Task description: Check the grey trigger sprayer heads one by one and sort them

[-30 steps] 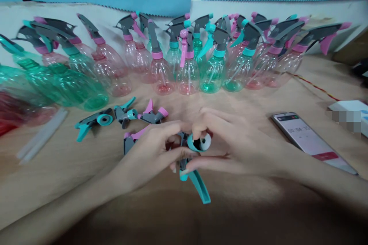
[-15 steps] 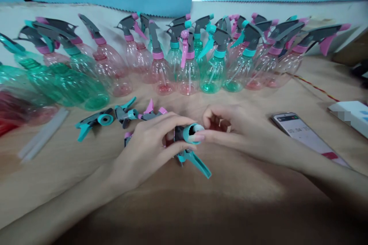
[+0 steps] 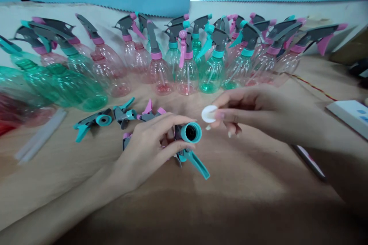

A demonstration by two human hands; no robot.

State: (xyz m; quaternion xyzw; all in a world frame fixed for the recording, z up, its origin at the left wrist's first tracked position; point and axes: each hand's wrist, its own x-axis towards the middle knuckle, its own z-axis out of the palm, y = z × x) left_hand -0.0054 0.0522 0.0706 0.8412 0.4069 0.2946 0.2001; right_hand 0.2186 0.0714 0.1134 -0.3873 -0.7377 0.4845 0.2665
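My left hand (image 3: 153,141) is wrapped round a grey and turquoise trigger spray head (image 3: 192,133). The spray head's threaded collar points toward me, and its dark inside shows. Just right of the collar, apart from it, my right hand (image 3: 244,111) pinches a small white disc (image 3: 209,114) between thumb and forefinger. A turquoise trigger (image 3: 198,164) sticks out below my left hand. Beyond that hand lie other loose spray heads, among them a turquoise one (image 3: 93,120) and a pink one (image 3: 149,111).
Spray bottles with heads fitted, such as a green one (image 3: 214,72), stand in rows along the wall. Green bottles without heads (image 3: 77,86) lie at left near clear tubes (image 3: 41,136). My right arm partly covers a phone (image 3: 310,162). A white box (image 3: 349,116) sits at far right.
My right hand has drawn the white disc out of the collar and moved up and right with it. My left hand still holds the spray head in nearly the same place.
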